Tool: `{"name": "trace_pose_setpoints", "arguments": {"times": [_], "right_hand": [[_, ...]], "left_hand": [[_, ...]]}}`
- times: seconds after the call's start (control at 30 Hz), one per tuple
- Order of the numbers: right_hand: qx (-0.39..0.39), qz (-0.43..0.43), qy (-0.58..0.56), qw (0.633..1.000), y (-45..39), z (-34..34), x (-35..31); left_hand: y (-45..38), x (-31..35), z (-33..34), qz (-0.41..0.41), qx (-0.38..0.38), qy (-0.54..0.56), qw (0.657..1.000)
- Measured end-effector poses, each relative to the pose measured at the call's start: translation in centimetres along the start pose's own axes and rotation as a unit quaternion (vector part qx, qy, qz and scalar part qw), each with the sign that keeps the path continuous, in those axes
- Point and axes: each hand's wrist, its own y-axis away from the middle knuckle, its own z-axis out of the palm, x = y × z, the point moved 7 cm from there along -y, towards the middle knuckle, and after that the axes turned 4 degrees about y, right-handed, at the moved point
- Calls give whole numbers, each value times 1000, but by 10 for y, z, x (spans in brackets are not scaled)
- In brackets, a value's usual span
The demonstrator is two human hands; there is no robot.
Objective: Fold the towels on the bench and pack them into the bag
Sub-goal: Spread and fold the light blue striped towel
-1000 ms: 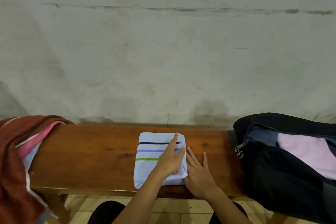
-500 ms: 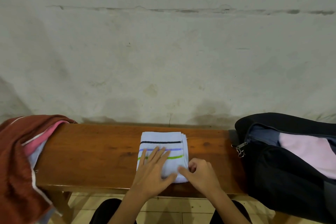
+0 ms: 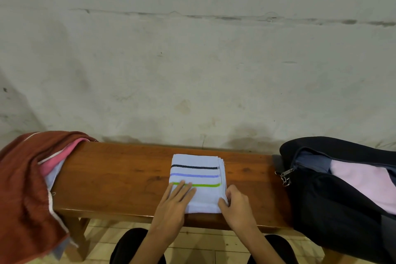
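Observation:
A folded white towel (image 3: pixel 201 178) with a dark, a blue and a green stripe lies in the middle of the wooden bench (image 3: pixel 120 178). My left hand (image 3: pixel 173 206) lies flat on its near left part, fingers straight. My right hand (image 3: pixel 235 206) pinches the towel's near right corner with curled fingers. A black bag (image 3: pixel 334 203) stands open at the bench's right end, with a pink towel (image 3: pixel 364 182) and a grey-blue one (image 3: pixel 310 162) inside. A heap of unfolded towels (image 3: pixel 23 188), rust-red over pink and pale blue, hangs over the left end.
A stained plaster wall (image 3: pixel 192 70) rises directly behind the bench. The bag's zip pull (image 3: pixel 286 174) hangs at its left end, towards the towel. Bare bench top stretches between the heap and the folded towel. Tiled floor (image 3: pixel 199 244) and my knees show below.
My left hand slid from the towel's right side to its near left part. My right hand went from lying flat on the bench to pinching the towel's near right corner.

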Motion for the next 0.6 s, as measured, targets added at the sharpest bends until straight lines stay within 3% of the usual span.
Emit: {"name": "trace_pose_setpoints", "arguments": {"times": [0.13, 0.23, 0.47, 0.6], "right_hand": [[-16, -16, -7, 1000, 4, 4, -6], [-24, -27, 67, 997, 5, 8, -11], [4, -56, 257, 965, 6, -3, -19], [61, -119, 257, 957, -8, -3, -38]], "left_hand": [[5, -6, -1, 0, 15, -42, 999], [3, -6, -3, -8, -4, -73, 997], [5, 8, -20, -26, -167, -21, 985], [-16, 2, -36, -64, -83, 91, 990]]}}
